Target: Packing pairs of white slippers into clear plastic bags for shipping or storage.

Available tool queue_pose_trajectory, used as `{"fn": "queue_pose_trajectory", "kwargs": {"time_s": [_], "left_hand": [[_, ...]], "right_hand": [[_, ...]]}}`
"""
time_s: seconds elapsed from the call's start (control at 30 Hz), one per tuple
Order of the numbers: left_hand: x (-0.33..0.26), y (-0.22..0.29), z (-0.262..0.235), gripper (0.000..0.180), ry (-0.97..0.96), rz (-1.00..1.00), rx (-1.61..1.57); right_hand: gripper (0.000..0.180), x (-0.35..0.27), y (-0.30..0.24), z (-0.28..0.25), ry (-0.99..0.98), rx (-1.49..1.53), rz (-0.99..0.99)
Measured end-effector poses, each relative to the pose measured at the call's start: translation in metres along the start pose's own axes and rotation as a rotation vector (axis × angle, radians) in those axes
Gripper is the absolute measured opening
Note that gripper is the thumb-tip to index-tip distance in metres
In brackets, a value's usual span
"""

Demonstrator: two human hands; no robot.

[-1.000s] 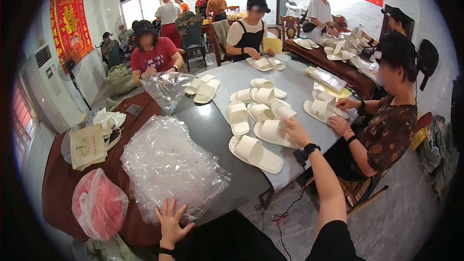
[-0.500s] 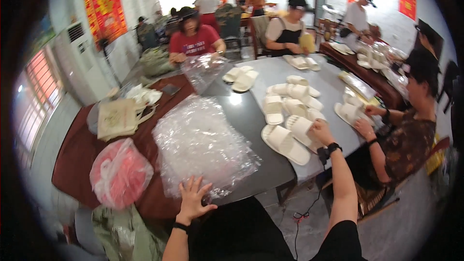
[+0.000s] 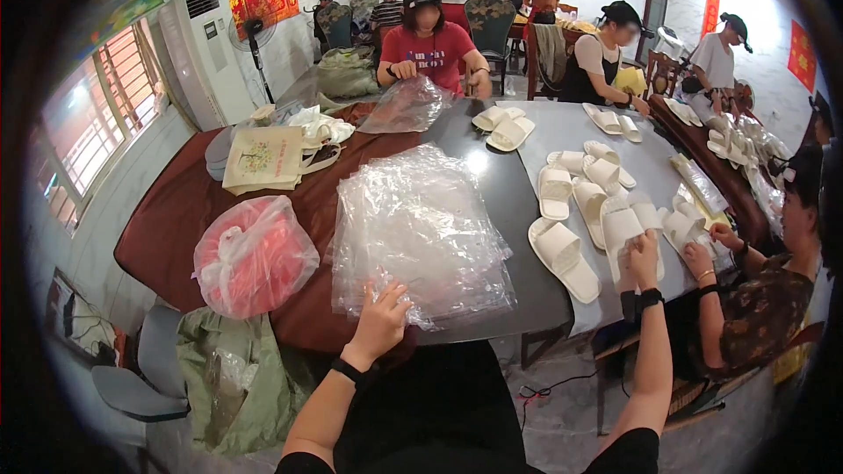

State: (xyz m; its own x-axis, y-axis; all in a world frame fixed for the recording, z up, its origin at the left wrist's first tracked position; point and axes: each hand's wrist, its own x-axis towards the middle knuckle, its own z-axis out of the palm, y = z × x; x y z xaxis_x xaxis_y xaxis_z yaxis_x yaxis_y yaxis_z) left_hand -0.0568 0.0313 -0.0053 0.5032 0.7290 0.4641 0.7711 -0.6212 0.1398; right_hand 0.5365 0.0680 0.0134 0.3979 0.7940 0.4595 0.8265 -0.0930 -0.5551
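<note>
My left hand [image 3: 381,318] rests at the near edge of a stack of clear plastic bags [image 3: 413,219], its fingers apart on the film. To the right, my right hand [image 3: 644,259] is closed on the near part of a white slipper [image 3: 621,226], which is tilted up at the near side of a slipper group. Beside it a single white slipper [image 3: 562,254] lies on the grey tabletop. Behind stand more white slippers [image 3: 555,189], some overlapping. Part of the held slipper is hidden by my fingers.
A pink bundle in a clear bag [image 3: 255,259] and a cream tote bag [image 3: 263,158] lie on the brown cloth [image 3: 167,228] at left. A co-worker [image 3: 764,298] handles slippers close at right; another person [image 3: 430,53] holds clear film across the table. A green sack [image 3: 228,377] hangs below.
My left hand's fingers have drawn closer together on the bags. My right hand has raised a slipper from the group. The view has shifted, and the person across now holds the film lower.
</note>
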Motion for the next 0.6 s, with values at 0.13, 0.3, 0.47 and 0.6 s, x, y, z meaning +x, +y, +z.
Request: {"fn": "queue_pose_trajectory", "kwargs": {"time_s": [0.13, 0.3, 0.47, 0.6], "left_hand": [[0.006, 0.007, 0.000, 0.011, 0.114, -0.079, -0.096], [0.016, 0.016, 0.006, 0.007, 0.295, -0.239, -0.203], [0.025, 0.019, 0.012, 0.006, 0.566, -0.341, -0.361], [0.024, 0.016, 0.015, 0.007, 0.553, -0.410, -0.414]], "right_hand": [[0.034, -0.033, -0.060, -0.025, -0.106, 0.437, -0.139], [0.037, -0.110, -0.150, -0.059, -0.372, 0.610, -0.220], [0.035, -0.161, -0.194, -0.065, -0.471, 0.617, -0.468], [0.035, -0.181, -0.204, -0.052, -0.588, 0.593, -0.581]]}}
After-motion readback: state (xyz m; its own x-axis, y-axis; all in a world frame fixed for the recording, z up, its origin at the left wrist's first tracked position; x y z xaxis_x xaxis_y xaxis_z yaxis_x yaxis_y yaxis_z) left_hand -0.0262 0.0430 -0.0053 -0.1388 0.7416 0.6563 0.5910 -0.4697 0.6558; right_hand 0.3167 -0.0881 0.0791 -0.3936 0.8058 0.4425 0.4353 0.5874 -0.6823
